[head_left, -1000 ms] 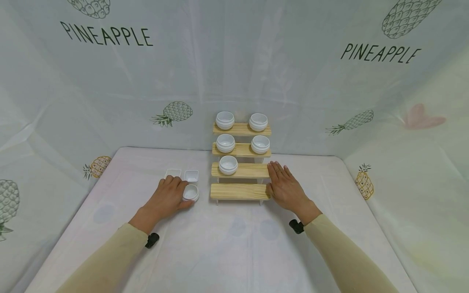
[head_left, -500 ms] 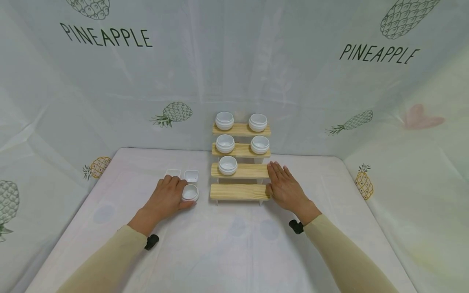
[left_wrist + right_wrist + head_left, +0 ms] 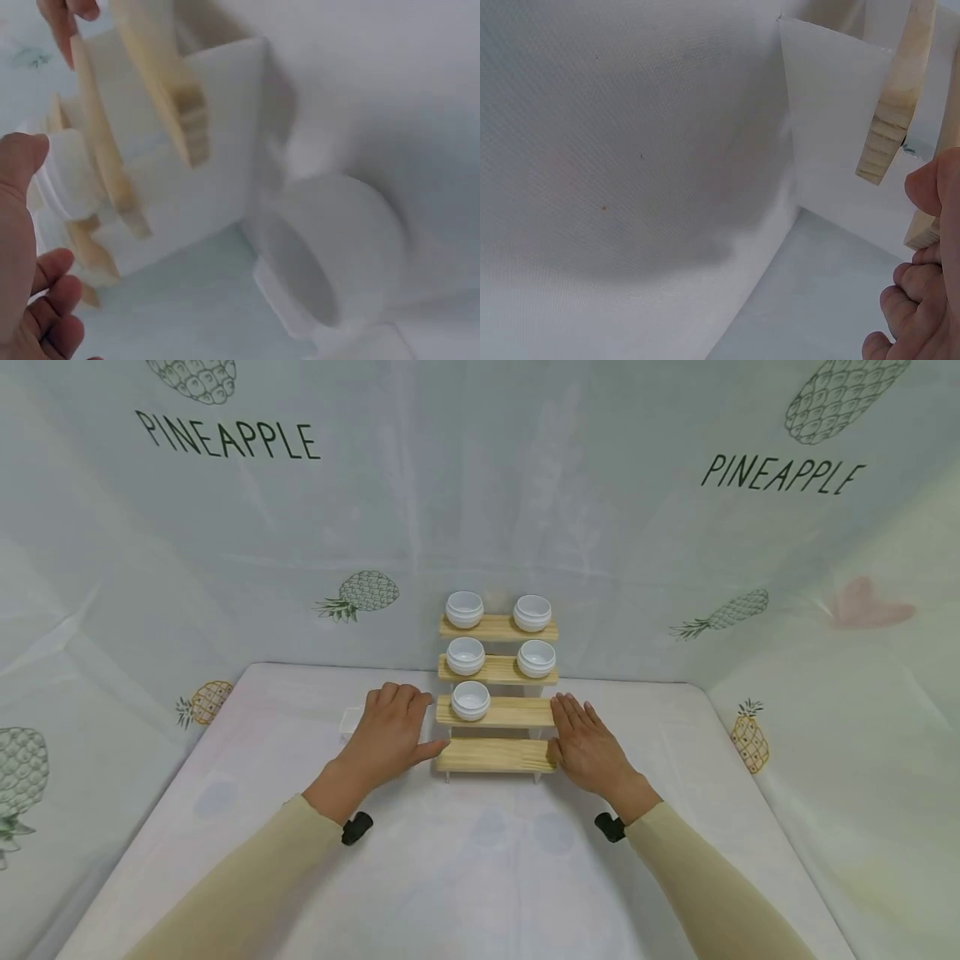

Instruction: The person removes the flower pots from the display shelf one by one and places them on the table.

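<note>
My left hand point(image 3: 393, 727) hovers just left of a stepped stand, thumb and fingers spread apart with nothing between them. The stand has several pale wooden shelves point(image 3: 498, 755) on whitish side panels point(image 3: 832, 97). In the left wrist view, a white round bowl point(image 3: 367, 232) sits apart from that hand, beside a small square dish point(image 3: 281, 300); the head view hides this bowl under the hand. My right hand point(image 3: 588, 743) rests against the right ends of the lower two shelves, fingers extended. One white bowl point(image 3: 470, 702) stands at the left of the second shelf from the bottom.
On the upper two shelves stand white bowls in pairs, such as one at the top left point(image 3: 464, 609) and one at the right point(image 3: 536, 658). A clear square dish point(image 3: 351, 722) lies left of my left hand. A pineapple-print curtain point(image 3: 480, 485) hangs behind the table.
My left hand has lifted off the white bowl on the table and moved right and farther back, toward the stand. My right hand stays in place.
</note>
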A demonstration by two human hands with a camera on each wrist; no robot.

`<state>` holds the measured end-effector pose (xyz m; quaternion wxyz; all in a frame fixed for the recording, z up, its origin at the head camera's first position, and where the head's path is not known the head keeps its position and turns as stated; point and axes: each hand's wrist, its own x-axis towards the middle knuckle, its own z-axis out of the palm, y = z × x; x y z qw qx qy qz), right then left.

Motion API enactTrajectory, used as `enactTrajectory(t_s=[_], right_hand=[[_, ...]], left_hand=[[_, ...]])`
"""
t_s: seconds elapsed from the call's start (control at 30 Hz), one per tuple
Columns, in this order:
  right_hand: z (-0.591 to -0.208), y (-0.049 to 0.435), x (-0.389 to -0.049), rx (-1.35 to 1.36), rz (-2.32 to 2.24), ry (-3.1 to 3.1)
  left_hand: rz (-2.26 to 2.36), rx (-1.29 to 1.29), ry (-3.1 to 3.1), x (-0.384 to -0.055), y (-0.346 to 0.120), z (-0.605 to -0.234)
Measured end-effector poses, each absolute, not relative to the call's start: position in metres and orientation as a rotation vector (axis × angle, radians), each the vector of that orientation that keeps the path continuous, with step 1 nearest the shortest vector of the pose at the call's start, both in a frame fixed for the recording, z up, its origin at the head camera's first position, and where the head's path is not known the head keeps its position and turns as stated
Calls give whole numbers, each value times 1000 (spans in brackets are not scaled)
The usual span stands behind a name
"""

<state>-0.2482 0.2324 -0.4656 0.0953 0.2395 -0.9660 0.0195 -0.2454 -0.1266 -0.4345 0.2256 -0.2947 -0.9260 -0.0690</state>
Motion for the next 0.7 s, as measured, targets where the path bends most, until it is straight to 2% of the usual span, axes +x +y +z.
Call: enactTrajectory(t_s=[0.3,0.7], right_hand=[[-467,233,-248,706,36,-2870],[-468,234,-248,722,42,-2821]], left_hand=[[-181,-670,-2612,-262,-86,-425],[-177,-625,-2648,-272,-71,-428]])
